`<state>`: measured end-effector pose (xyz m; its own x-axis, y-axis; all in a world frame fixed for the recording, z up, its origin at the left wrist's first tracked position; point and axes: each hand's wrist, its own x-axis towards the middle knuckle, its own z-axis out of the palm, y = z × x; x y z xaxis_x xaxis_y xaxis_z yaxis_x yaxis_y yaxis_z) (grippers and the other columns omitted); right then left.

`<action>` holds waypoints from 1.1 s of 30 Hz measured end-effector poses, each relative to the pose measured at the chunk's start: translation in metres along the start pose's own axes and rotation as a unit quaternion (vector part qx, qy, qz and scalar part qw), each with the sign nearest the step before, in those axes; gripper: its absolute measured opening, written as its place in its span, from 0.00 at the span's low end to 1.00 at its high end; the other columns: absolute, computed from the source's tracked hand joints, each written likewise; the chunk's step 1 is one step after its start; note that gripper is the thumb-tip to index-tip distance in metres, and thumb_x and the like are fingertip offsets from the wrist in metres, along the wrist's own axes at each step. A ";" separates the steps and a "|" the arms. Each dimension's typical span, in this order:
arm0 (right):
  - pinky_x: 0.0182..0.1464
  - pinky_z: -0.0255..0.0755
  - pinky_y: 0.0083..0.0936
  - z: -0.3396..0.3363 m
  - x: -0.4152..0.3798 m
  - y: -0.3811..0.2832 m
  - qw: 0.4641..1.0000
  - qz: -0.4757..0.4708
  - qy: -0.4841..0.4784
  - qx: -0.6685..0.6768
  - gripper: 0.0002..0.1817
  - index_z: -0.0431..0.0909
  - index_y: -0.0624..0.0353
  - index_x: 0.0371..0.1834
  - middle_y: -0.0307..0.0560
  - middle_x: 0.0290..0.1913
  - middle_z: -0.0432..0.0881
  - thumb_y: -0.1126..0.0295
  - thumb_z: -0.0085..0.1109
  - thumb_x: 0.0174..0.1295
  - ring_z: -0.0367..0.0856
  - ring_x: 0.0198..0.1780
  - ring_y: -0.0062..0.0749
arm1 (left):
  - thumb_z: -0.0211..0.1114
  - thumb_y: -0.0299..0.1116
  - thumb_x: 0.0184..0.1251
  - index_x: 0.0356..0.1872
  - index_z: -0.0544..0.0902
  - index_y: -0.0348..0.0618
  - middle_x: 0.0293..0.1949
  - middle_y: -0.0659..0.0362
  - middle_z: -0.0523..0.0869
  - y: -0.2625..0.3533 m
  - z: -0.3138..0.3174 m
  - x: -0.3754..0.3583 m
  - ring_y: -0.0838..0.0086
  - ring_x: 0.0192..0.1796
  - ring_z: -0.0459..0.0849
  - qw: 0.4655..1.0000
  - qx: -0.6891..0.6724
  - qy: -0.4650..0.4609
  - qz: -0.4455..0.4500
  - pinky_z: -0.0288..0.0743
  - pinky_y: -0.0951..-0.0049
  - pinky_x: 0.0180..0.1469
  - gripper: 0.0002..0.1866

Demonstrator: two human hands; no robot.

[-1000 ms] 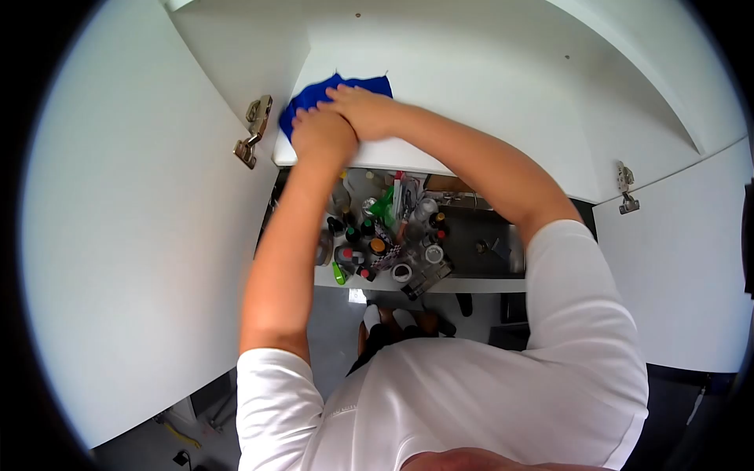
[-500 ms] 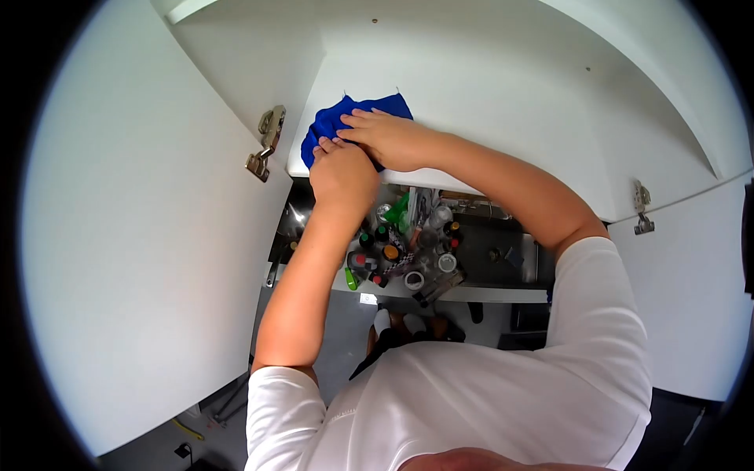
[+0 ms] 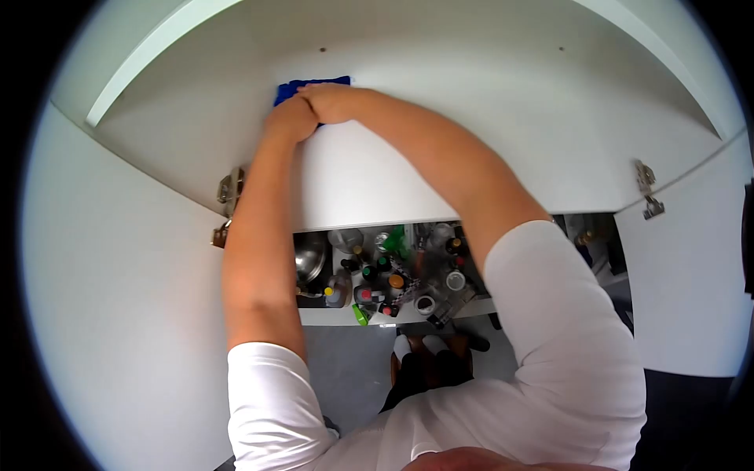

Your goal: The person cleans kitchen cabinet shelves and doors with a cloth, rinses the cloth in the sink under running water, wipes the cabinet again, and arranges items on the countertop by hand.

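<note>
A blue cloth [image 3: 287, 92] lies bunched at the back left of the white cabinet shelf [image 3: 369, 177]. My left hand [image 3: 292, 119] is closed on the cloth's near left part, its fingertips mostly hidden. My right hand [image 3: 331, 103] reaches across from the right and holds the cloth down beside it, its fingers touching the left hand. Past both hands, a strip of the cloth shows along the shelf's back.
Cabinet doors stand open at left [image 3: 118, 275] and right [image 3: 691, 275], with metal hinges [image 3: 648, 188] on the side. Below the shelf is a counter with several bottles and jars [image 3: 397, 280] and a metal bowl [image 3: 311, 259]. My feet [image 3: 402, 347] stand on a brown seat [image 3: 452, 365].
Both hands have pushed the cloth from near the shelf's front edge to its back left. My arms are stretched further forward, and the view has shifted toward the left.
</note>
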<state>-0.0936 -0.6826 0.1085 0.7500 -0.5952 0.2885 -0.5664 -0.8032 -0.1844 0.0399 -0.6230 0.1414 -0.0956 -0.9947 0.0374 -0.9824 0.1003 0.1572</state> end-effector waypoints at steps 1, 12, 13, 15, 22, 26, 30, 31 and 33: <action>0.81 0.61 0.38 0.004 -0.008 -0.005 0.999 0.045 0.013 -0.009 0.30 0.73 0.59 0.75 0.58 0.80 0.69 0.62 0.54 0.71 0.67 0.80 0.48 | 0.57 0.37 0.73 0.56 0.88 0.37 0.59 0.43 0.89 0.002 -0.001 0.002 0.51 0.61 0.88 1.000 0.017 -0.007 0.019 0.81 0.54 0.62 0.20; 0.86 0.43 0.42 -0.104 -0.249 0.037 0.962 0.252 -0.058 0.086 0.35 0.57 0.51 0.86 0.61 0.85 0.57 0.54 0.51 0.79 0.48 0.88 0.52 | 0.55 0.33 0.69 0.60 0.84 0.27 0.66 0.35 0.82 0.211 0.083 -0.061 0.48 0.65 0.85 0.949 -0.126 0.207 0.202 0.78 0.56 0.68 0.25; 0.86 0.40 0.47 -0.104 -0.240 0.034 0.944 0.309 -0.079 0.078 0.39 0.56 0.48 0.87 0.61 0.86 0.53 0.46 0.50 0.76 0.43 0.88 0.54 | 0.55 0.33 0.69 0.64 0.81 0.26 0.69 0.35 0.79 0.205 0.073 -0.065 0.48 0.67 0.84 0.961 -0.101 0.146 0.212 0.77 0.57 0.69 0.27; 0.84 0.34 0.65 -0.089 -0.212 0.021 0.921 0.377 -0.087 0.032 0.49 0.55 0.41 0.88 0.61 0.88 0.47 0.30 0.47 0.67 0.38 0.89 0.58 | 0.55 0.33 0.69 0.61 0.84 0.28 0.65 0.35 0.82 0.180 0.060 -0.075 0.48 0.64 0.86 0.973 -0.075 0.089 0.201 0.80 0.55 0.66 0.25; 0.80 0.38 0.73 -0.032 -0.077 -0.088 0.968 0.233 -0.088 -0.041 0.40 0.63 0.38 0.84 0.61 0.86 0.54 0.35 0.46 0.73 0.47 0.87 0.59 | 0.52 0.36 0.77 0.57 0.87 0.43 0.52 0.43 0.91 0.094 -0.002 -0.174 0.48 0.56 0.90 0.996 0.081 -0.010 -0.031 0.83 0.50 0.59 0.19; 0.83 0.41 0.62 -0.039 -0.105 -0.048 0.982 0.176 -0.058 -0.023 0.33 0.64 0.38 0.84 0.60 0.86 0.55 0.44 0.43 0.79 0.51 0.86 0.56 | 0.54 0.44 0.79 0.45 0.90 0.34 0.48 0.37 0.90 0.133 0.000 -0.182 0.44 0.54 0.89 0.995 0.092 -0.026 0.012 0.82 0.49 0.57 0.23; 0.82 0.46 0.65 -0.085 -0.218 0.063 0.959 0.261 -0.027 -0.106 0.33 0.63 0.42 0.84 0.57 0.85 0.58 0.45 0.41 0.79 0.54 0.86 0.54 | 0.54 0.55 0.80 0.47 0.89 0.30 0.49 0.36 0.90 0.172 -0.010 -0.181 0.42 0.55 0.88 0.994 0.092 -0.055 0.013 0.81 0.49 0.59 0.32; 0.82 0.46 0.65 -0.099 -0.255 0.084 0.955 0.271 -0.035 -0.112 0.33 0.62 0.43 0.84 0.57 0.85 0.58 0.45 0.41 0.80 0.54 0.86 0.54 | 0.54 0.57 0.79 0.48 0.89 0.31 0.50 0.36 0.90 0.177 -0.012 -0.183 0.42 0.56 0.88 0.993 0.095 -0.063 -0.001 0.80 0.49 0.60 0.33; 0.82 0.51 0.60 -0.127 -0.325 0.106 0.923 0.347 -0.026 -0.163 0.32 0.63 0.46 0.84 0.57 0.85 0.60 0.47 0.38 0.82 0.56 0.85 0.53 | 0.52 0.57 0.80 0.49 0.90 0.34 0.52 0.42 0.91 0.184 -0.014 -0.186 0.47 0.59 0.88 0.992 0.098 -0.078 -0.020 0.75 0.54 0.69 0.32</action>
<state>-0.4405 -0.5709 0.1146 0.1793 -0.9706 0.1607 -0.9829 -0.1837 -0.0128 -0.1211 -0.4192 0.1774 -0.0652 -0.9906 -0.1205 -0.9967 0.0706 -0.0406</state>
